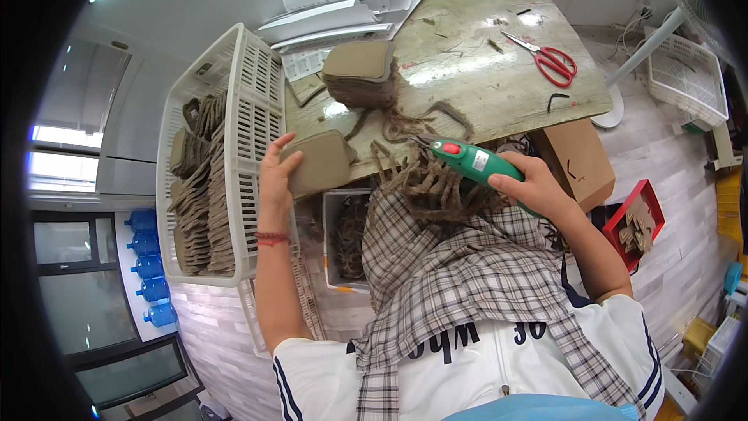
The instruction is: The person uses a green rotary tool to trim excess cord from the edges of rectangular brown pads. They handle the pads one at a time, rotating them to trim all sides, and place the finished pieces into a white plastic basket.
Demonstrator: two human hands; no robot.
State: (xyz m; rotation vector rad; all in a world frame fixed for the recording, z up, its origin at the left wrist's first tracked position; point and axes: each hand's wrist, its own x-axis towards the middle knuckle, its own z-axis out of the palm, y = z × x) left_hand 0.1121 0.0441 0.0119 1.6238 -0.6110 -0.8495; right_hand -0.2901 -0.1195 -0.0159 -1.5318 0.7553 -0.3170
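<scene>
Left hand [276, 179] gripping, right hand [530, 187] clenched

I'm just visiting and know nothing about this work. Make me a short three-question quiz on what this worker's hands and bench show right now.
1. True or false: the right hand grips a green electric cutter.
2. What does the left hand hold? A) red scissors B) a flat tan leather-like piece C) a blue bottle
3. Fill in: the white slotted basket beside the left hand is stacked with tan ____.

Key:
1. True; its tip points at the tangle of tan trimmings.
2. B, the tan piece; the red scissors lie untouched on the table.
3. Pieces, standing in rows.
</scene>
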